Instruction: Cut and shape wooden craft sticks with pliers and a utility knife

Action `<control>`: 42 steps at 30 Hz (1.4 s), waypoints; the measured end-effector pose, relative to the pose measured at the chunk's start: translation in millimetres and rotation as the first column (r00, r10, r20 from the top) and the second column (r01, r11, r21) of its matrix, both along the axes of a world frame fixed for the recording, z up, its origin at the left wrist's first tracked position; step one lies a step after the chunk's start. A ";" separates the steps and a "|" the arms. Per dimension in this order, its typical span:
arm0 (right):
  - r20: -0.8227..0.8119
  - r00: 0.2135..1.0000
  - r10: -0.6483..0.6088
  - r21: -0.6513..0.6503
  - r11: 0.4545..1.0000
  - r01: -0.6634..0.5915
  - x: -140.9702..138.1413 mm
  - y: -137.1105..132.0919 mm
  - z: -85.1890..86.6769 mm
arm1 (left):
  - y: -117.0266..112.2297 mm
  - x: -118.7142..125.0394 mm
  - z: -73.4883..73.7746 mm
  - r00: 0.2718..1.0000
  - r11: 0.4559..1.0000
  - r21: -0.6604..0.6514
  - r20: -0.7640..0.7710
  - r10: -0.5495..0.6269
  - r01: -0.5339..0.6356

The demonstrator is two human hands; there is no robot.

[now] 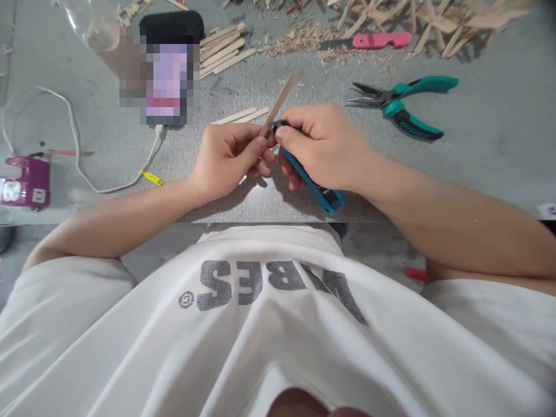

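Note:
My left hand (228, 159) pinches the lower end of a thin wooden stick (281, 99), which slants up and to the right above the grey table (486, 156). My right hand (319, 145) is wrapped round a blue utility knife (315, 188), its thumb pressed near the black tip, which meets the stick just above my left fingers. The knife's blue handle juts out below my right palm toward the table's near edge.
Teal-handled pliers (403, 104) lie to the right. A pink knife (380, 40), wood shavings and several cut sticks lie at the back. A stack of sticks (221, 52), a phone with a white cable (73, 145) and a purple device (26, 182) sit at left.

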State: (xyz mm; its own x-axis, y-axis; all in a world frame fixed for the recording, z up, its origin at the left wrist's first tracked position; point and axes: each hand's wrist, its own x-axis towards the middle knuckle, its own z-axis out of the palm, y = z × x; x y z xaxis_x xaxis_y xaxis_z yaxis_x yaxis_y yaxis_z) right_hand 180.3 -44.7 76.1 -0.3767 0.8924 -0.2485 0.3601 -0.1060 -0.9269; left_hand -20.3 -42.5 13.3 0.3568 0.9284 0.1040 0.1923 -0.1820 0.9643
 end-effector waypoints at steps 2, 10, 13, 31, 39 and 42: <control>0.040 0.999 -0.010 -0.037 0.999 0.012 -1.8 -1.4 3.6 | -2.5 1.0 -0.3 1.000 0.999 0.046 -0.019 0.010 -0.009; 0.022 0.997 0.073 0.004 0.997 -0.073 2.8 1.5 -7.6 | -6.2 -2.5 1.8 0.994 0.981 0.191 -0.106 -0.018 0.038; 0.031 0.988 0.152 0.101 0.983 -0.154 9.0 6.4 -18.8 | -5.9 -6.3 4.1 0.974 0.944 0.321 -0.226 -0.005 0.080; 0.198 0.971 0.134 0.363 0.910 -0.200 9.3 4.3 -1.4 | -11.2 -4.3 10.1 0.994 0.988 0.127 -0.077 -0.080 0.089; -0.057 0.948 0.314 0.102 0.946 -0.307 19.7 4.7 4.3 | -4.0 -9.5 15.0 0.995 0.995 -0.022 0.021 -0.094 0.095; -0.129 0.938 0.321 0.038 0.947 -0.318 23.0 5.4 8.0 | 0.4 -9.5 12.1 0.997 0.996 -0.056 0.043 -0.066 0.068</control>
State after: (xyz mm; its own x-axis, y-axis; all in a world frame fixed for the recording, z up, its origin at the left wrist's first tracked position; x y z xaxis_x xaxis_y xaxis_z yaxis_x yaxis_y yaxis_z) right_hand 203.3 -39.3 84.1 -0.6711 0.7230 -0.1638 0.2472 0.0099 -0.9689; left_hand -29.8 -42.1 25.4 0.4148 0.9074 0.0669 0.1420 -0.1371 0.9803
